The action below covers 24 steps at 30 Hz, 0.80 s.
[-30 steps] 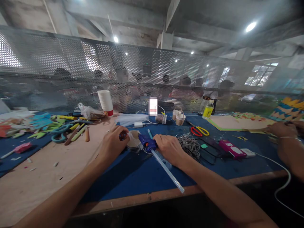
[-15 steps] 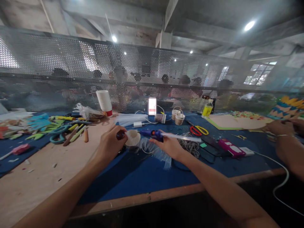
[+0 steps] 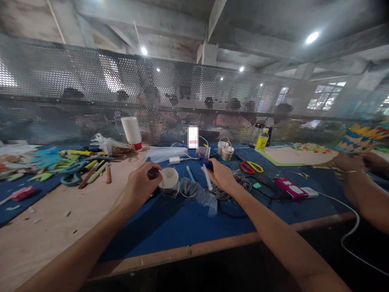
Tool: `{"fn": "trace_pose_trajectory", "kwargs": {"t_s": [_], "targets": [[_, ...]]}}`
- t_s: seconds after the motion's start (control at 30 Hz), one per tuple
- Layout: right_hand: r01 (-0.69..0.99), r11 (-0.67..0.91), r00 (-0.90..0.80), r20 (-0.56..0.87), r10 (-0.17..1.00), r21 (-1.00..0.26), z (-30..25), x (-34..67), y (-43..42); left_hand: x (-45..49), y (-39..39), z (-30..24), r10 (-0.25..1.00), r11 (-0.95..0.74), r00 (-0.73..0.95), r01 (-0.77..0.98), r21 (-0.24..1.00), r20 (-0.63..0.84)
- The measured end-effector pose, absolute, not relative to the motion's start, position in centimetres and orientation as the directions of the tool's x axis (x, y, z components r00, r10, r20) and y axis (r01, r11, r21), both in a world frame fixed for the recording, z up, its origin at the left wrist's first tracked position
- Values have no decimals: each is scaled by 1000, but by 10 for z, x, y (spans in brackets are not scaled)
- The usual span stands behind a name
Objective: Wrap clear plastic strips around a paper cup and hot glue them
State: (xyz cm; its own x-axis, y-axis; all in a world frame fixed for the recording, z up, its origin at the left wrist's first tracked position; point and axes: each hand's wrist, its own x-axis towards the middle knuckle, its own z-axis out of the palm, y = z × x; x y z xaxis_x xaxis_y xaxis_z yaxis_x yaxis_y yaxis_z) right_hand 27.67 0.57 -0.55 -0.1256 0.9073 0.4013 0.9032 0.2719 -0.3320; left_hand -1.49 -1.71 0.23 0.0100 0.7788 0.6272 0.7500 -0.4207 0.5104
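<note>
With its fingers pinched at the near left rim, my left hand (image 3: 143,179) holds a small pale cup (image 3: 169,179) that stands open side up on the blue table covering. My right hand (image 3: 223,175) is wrapped round a blue hot glue gun (image 3: 203,160), right of the cup and apart from it. A long translucent glue stick (image 3: 208,178) juts out of the gun towards me. Between the cup and the gun lie a short light-blue stick (image 3: 190,173) and a strip of clear fringed material (image 3: 199,194). My left fingertips are partly hidden.
A tangle of grey cord (image 3: 243,183), red-yellow scissors (image 3: 251,167) and a magenta box (image 3: 291,189) lie to the right. Two small cups (image 3: 227,152) and a phone (image 3: 193,137) stand behind. Left are stacked paper cups (image 3: 132,132) and teal scissors (image 3: 73,172). Another person's hand (image 3: 349,163) is far right.
My right hand has drawn the glue gun away from the cup and turned it, so the glue stick now points towards me. The light-blue stick has come into view. My left hand keeps its grip.
</note>
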Motion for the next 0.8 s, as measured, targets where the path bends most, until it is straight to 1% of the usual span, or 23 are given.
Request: {"fn": "trace_pose_trajectory", "kwargs": {"t_s": [0.1,0.17,0.23,0.3,0.53,0.8], "targets": [[964,195,-108,401,910,-182,-12,283,12,-16,-16,2,789,-417,4,738,530,615],[985,137,-88,376,922,-103,-17,287,17,-17,-16,2,794,-415,2,732,540,608],[995,93,-74,347,935,-40,-22,290,21,-18,-15,0,799,-412,-2,727,549,602],[998,61,-57,318,946,-4,-26,292,24,-18,-13,-2,802,-418,4,718,557,597],[1000,-25,23,260,965,4,-36,299,36,-15,-12,-3,816,-432,18,683,589,578],[999,-47,51,234,971,-21,-37,301,42,-14,-15,-2,823,-425,23,689,587,568]]}}
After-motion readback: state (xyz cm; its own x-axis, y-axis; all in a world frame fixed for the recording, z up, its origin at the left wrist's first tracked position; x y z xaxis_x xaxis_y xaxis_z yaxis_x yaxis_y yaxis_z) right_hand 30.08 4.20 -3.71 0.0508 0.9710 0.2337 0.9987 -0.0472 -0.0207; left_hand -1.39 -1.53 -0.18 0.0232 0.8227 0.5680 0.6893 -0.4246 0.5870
